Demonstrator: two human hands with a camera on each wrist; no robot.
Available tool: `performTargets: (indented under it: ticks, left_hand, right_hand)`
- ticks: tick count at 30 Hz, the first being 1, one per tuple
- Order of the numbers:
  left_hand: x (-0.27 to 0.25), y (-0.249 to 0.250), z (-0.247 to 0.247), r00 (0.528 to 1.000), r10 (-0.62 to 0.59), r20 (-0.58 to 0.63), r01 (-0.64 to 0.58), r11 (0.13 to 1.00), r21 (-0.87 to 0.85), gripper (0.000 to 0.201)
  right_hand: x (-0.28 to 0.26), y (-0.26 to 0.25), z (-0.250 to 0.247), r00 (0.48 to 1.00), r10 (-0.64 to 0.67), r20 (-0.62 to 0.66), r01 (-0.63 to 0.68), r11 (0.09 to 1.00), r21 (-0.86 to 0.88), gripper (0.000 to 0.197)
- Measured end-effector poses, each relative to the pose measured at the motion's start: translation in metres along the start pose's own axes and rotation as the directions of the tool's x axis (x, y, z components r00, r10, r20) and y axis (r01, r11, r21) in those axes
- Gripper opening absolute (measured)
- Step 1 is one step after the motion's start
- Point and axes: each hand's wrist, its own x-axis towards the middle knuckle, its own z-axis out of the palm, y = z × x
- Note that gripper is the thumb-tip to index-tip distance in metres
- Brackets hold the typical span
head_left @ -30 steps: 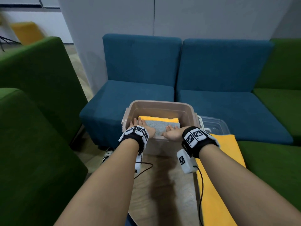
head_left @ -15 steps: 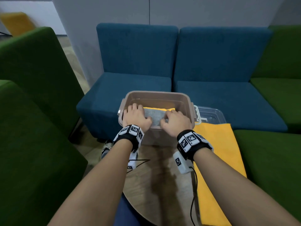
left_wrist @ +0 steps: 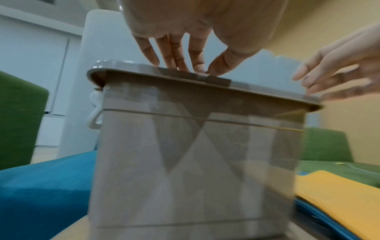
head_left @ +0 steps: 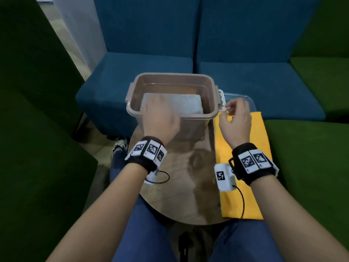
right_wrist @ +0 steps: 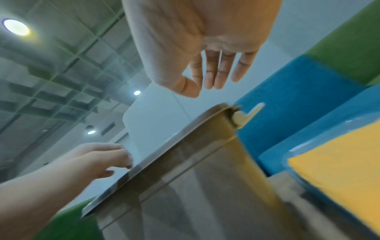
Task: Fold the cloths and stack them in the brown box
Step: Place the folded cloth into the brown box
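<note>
The brown box (head_left: 171, 76) stands at the far edge of the small round table (head_left: 188, 186). A folded grey cloth (head_left: 181, 104) lies inside it. My left hand (head_left: 155, 110) reaches over the near rim, its fingers (left_wrist: 174, 53) fairly straight and down on the grey cloth. My right hand (head_left: 233, 110) hovers just right of the box with loosely relaxed fingers (right_wrist: 220, 73) and holds nothing. Under it a yellow cloth (head_left: 243, 167) lies spread flat along the table's right side. The wrist views show the box wall (left_wrist: 195, 154) (right_wrist: 195, 186) from below.
A clear plastic lid (head_left: 239, 96) lies behind the yellow cloth, next to the box's white latch (head_left: 221, 97). Blue sofa seats (head_left: 255, 82) stand beyond the table. Green armchairs (head_left: 37, 148) close in on the left and right. My knees sit under the near table edge.
Both hands were pressing the grey cloth down in the box. My right hand has since come out and moved right of the box, over the yellow cloth. The left hand stays in.
</note>
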Motion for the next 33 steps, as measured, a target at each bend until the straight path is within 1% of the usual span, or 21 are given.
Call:
performTargets:
  ticks: [1,2,3,4,6,7,8,9,11,13,15,18,19,21,23,26,27,28,30,31,33]
  left_hand:
    - [-0.010,0.011,0.002,0.998,0.059,0.017,-0.058,0.996,-0.061,0.014]
    - [-0.020,0.023,0.005,0.991,0.116,0.063,-0.107,0.985,-0.133,0.011]
    - [-0.031,0.034,0.010,0.977,0.162,0.140,-0.130,0.968,-0.215,0.009]
    - [-0.042,0.043,0.017,0.951,0.196,0.240,-0.121,0.947,-0.296,0.007]
    - [-0.063,0.062,0.034,0.869,0.205,0.450,-0.011,0.918,-0.397,0.005]
    - [-0.072,0.070,0.045,0.823,0.183,0.538,0.066,0.909,-0.411,0.006]
    - [-0.080,0.077,0.056,0.775,0.149,0.614,0.148,0.901,-0.407,0.008]
    - [-0.087,0.084,0.066,0.722,0.107,0.683,0.221,0.900,-0.375,0.011]
    - [-0.096,0.097,0.081,0.630,0.041,0.775,0.285,0.916,-0.281,0.023]
    - [-0.105,0.107,0.090,0.587,-0.019,0.809,0.347,0.909,-0.231,0.037]
    - [-0.111,0.113,0.095,0.581,-0.100,0.807,0.435,0.877,-0.205,0.046]
    - [-0.119,0.122,0.095,0.586,-0.246,0.772,0.579,0.794,-0.187,0.057]
    - [-0.122,0.124,0.096,0.591,-0.282,0.756,0.610,0.769,-0.190,0.056]
    - [-0.128,0.128,0.096,0.618,-0.310,0.723,0.626,0.750,-0.213,0.045]
    - [-0.131,0.128,0.096,0.642,-0.295,0.708,0.595,0.774,-0.217,0.032]
    - [-0.132,0.130,0.095,0.647,-0.276,0.711,0.527,0.836,-0.155,0.030]
    - [-0.131,0.133,0.093,0.662,-0.257,0.704,0.483,0.865,-0.138,0.028]
    - [-0.131,0.135,0.091,0.676,-0.231,0.700,0.455,0.878,-0.149,0.027]
    - [-0.127,0.135,0.087,0.716,-0.150,0.682,0.434,0.861,-0.266,0.027]
    - [-0.125,0.133,0.084,0.735,-0.106,0.670,0.426,0.841,-0.334,0.027]
    - [-0.117,0.129,0.072,0.757,-0.051,0.651,0.419,0.803,-0.425,0.027]
  right_hand:
    - [-0.005,0.011,-0.008,0.995,0.085,0.045,-0.085,0.996,-0.011,0.010]
    - [-0.010,0.024,-0.014,0.975,0.179,0.131,-0.173,0.983,-0.054,0.008]
    - [-0.016,0.037,-0.019,0.930,0.273,0.245,-0.247,0.960,-0.133,0.006]
    - [-0.022,0.050,-0.023,0.860,0.359,0.363,-0.284,0.927,-0.244,0.005]
    - [-0.039,0.072,-0.028,0.693,0.490,0.530,-0.260,0.854,-0.450,0.008]
    - [-0.047,0.081,-0.029,0.632,0.529,0.566,-0.237,0.828,-0.509,0.011]
    - [-0.056,0.087,-0.029,0.602,0.552,0.578,-0.231,0.813,-0.535,0.014]
    - [-0.062,0.091,-0.029,0.599,0.561,0.571,-0.248,0.809,-0.533,0.017]
    - [-0.070,0.096,-0.030,0.631,0.552,0.545,-0.292,0.820,-0.492,0.022]
    - [-0.070,0.099,-0.032,0.640,0.533,0.553,-0.299,0.836,-0.460,0.023]
    - [-0.067,0.102,-0.032,0.626,0.523,0.578,-0.305,0.847,-0.436,0.023]
    - [-0.063,0.106,-0.031,0.607,0.521,0.600,-0.301,0.850,-0.432,0.025]
    - [-0.062,0.107,-0.031,0.603,0.525,0.600,-0.303,0.847,-0.437,0.026]
    - [-0.060,0.107,-0.031,0.591,0.542,0.597,-0.319,0.837,-0.445,0.027]
    - [-0.059,0.106,-0.031,0.586,0.553,0.592,-0.332,0.831,-0.447,0.027]
    - [-0.062,0.101,-0.032,0.602,0.551,0.578,-0.340,0.832,-0.439,0.027]
    - [-0.064,0.100,-0.032,0.608,0.549,0.574,-0.342,0.833,-0.435,0.027]
    - [-0.066,0.098,-0.033,0.613,0.543,0.573,-0.337,0.836,-0.432,0.025]
    - [-0.067,0.091,-0.037,0.635,0.510,0.580,-0.306,0.856,-0.417,0.020]
    - [-0.068,0.087,-0.040,0.654,0.472,0.590,-0.276,0.876,-0.395,0.022]
    - [-0.066,0.075,-0.048,0.723,0.322,0.611,-0.139,0.934,-0.328,0.052]
